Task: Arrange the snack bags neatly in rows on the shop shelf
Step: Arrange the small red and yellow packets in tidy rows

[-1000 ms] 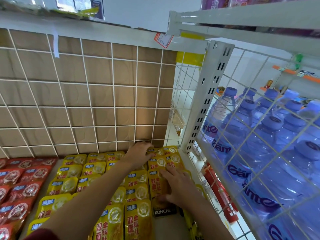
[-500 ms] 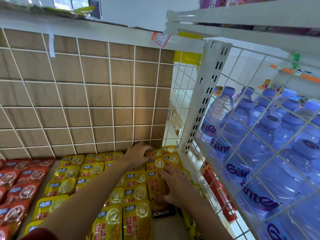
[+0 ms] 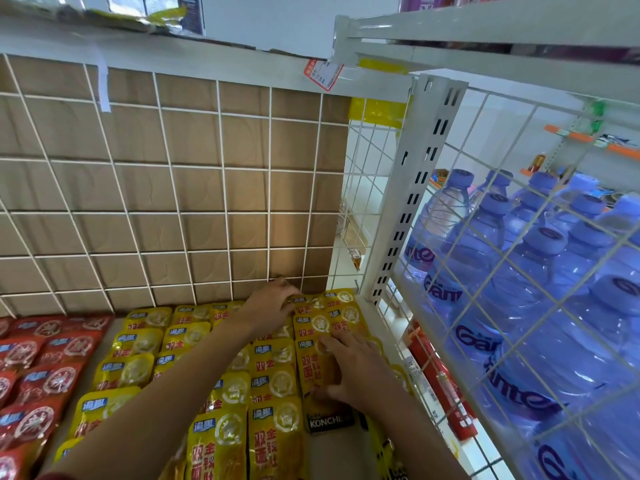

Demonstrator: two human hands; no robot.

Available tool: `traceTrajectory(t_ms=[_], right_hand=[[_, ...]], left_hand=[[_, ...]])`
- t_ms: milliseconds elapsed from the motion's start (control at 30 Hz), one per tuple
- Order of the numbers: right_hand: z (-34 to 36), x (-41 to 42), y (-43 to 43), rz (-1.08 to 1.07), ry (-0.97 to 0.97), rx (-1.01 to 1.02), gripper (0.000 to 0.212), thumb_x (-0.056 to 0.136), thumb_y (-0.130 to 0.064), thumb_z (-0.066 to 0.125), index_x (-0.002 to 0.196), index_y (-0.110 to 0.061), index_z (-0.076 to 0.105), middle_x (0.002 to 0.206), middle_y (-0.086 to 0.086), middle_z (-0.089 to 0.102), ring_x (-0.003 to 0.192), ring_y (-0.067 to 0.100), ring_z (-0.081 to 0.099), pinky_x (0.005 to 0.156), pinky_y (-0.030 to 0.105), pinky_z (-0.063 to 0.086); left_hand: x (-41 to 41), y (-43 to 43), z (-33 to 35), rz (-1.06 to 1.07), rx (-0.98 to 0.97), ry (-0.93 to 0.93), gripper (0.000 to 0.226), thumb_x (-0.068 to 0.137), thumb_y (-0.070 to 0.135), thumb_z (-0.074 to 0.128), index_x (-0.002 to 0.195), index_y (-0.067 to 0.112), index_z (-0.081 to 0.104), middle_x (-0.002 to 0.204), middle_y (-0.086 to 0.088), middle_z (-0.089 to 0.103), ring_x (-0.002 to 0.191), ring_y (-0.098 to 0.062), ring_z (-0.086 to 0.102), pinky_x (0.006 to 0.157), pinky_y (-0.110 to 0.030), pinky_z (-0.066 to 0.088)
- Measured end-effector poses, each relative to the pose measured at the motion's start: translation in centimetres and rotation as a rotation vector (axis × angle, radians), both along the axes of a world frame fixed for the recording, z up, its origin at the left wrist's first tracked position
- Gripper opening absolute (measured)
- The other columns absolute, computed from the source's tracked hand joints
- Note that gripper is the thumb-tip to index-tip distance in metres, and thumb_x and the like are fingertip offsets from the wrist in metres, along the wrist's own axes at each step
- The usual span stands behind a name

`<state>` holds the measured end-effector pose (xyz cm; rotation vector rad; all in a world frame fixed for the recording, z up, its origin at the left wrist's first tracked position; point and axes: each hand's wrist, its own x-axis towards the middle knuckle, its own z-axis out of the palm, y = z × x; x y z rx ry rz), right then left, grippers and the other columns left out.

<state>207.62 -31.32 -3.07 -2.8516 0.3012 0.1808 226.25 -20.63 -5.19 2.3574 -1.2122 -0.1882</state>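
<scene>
Bright, soft daylight (edges bowed)

Flat yellow snack bags (image 3: 273, 441) with red lettering, lying overlapped in rows running to the back of the white shelf (image 3: 337, 455), red snack bags (image 3: 52, 379) in similar rows at their left, one black-bottomed bag (image 3: 329, 422) in the rightmost yellow row

You have glossy plastic yellow snack bags (image 3: 273, 431) and red bags (image 3: 41, 382) before you. Behind stands a white-coated wire grid (image 3: 173, 188) over matt cardboard (image 3: 242, 140); the water bottles (image 3: 519, 306) are clear, shiny plastic
</scene>
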Motion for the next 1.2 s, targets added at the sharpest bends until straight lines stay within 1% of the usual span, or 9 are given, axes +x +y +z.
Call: traceTrajectory(t_ms=[67,200,400,567,800,933,1033,1100,1200], right_hand=[[0.0,0.1,0.0,0.0,0.001,-0.007,0.086,0.074,-0.052,0.067,0.145,-0.028,0.024,0.151,-0.003,0.023,0.139,0.017,0.019,0.114,0.038,0.018],[0.0,0.1,0.0,0.01,0.007,-0.013,0.084,0.076,-0.051,0.065,0.145,-0.027,0.024,0.151,-0.002,0.023,0.138,0.018,0.02,0.113,0.038,0.018],[-0.1,0.0,0.0,0.019,0.012,-0.028,0.085,0.076,-0.054,0.064,0.145,-0.028,0.022,0.152,-0.002,0.021,0.139,0.018,0.019,0.115,0.039,0.018],[-0.1,0.0,0.0,0.01,0.011,-0.025,0.085,0.076,-0.054,0.065,0.145,-0.028,0.023,0.152,-0.002,0.021,0.139,0.019,0.019,0.115,0.04,0.018],[0.1,-0.1,0.1,0.012,-0.015,-0.062,0.082,0.076,-0.054,0.064,0.143,-0.028,0.025,0.15,-0.002,0.024,0.137,0.02,0.022,0.113,0.038,0.017],[0.1,-0.3,0.3,0.012,-0.027,-0.072,0.081,0.076,-0.054,0.064,0.143,-0.029,0.026,0.149,-0.003,0.025,0.137,0.02,0.023,0.112,0.038,0.018],[0.6,-0.7,0.2,-0.013,-0.139,-0.019,0.075,0.078,-0.053,0.063,0.141,-0.029,0.031,0.147,-0.006,0.03,0.134,0.019,0.029,0.11,0.035,0.023],[1.1,-1.3,-0.1,-0.072,-0.28,0.039,0.064,0.082,-0.049,0.061,0.137,-0.025,0.041,0.141,-0.004,0.041,0.128,0.02,0.04,0.104,0.033,0.031],[2.2,-3.0,-0.6,-0.223,-0.455,0.104,0.047,0.085,-0.042,0.055,0.128,-0.023,0.052,0.127,-0.005,0.054,0.115,0.018,0.051,0.093,0.03,0.039]], left_hand=[[0.1,0.6,-0.2,0.0,-0.009,-0.01,0.03,0.093,0.018,0.051,0.123,0.019,0.057,0.122,-0.004,0.051,0.115,-0.019,0.047,0.1,-0.034,0.037],[-0.3,1.1,-0.1,-0.032,-0.082,-0.008,0.027,0.093,0.017,0.053,0.118,0.019,0.061,0.117,-0.003,0.055,0.11,-0.016,0.05,0.094,-0.023,0.034],[-0.7,0.5,0.2,-0.083,-0.014,0.002,0.02,0.09,0.023,0.059,0.109,0.021,0.065,0.109,0.0,0.059,0.104,-0.014,0.052,0.093,-0.03,0.041],[-0.9,0.2,0.6,-0.109,-0.027,0.103,0.019,0.09,0.017,0.059,0.107,0.019,0.066,0.106,0.004,0.061,0.095,-0.009,0.055,0.088,-0.028,0.047],[-1.2,-0.1,0.5,-0.097,-0.081,0.131,0.02,0.088,0.009,0.058,0.106,0.013,0.067,0.105,0.0,0.064,0.091,-0.008,0.055,0.081,-0.018,0.043],[-1.2,0.0,0.4,-0.087,-0.087,0.137,0.019,0.089,0.011,0.058,0.105,0.016,0.067,0.104,0.002,0.064,0.094,-0.009,0.057,0.085,-0.023,0.047],[-1.7,-0.1,0.7,-0.055,-0.119,0.093,0.017,0.09,0.017,0.058,0.105,0.018,0.066,0.1,0.004,0.062,0.093,-0.009,0.057,0.078,-0.015,0.044],[-2.4,-0.1,1.3,-0.05,-0.112,0.055,0.019,0.091,0.023,0.057,0.107,0.018,0.065,0.104,0.003,0.062,0.097,-0.01,0.057,0.08,-0.019,0.043],[-4.0,0.2,1.8,-0.122,-0.054,0.051,0.026,0.092,0.029,0.056,0.115,0.02,0.061,0.118,0.002,0.057,0.109,-0.013,0.053,0.091,-0.027,0.042]])
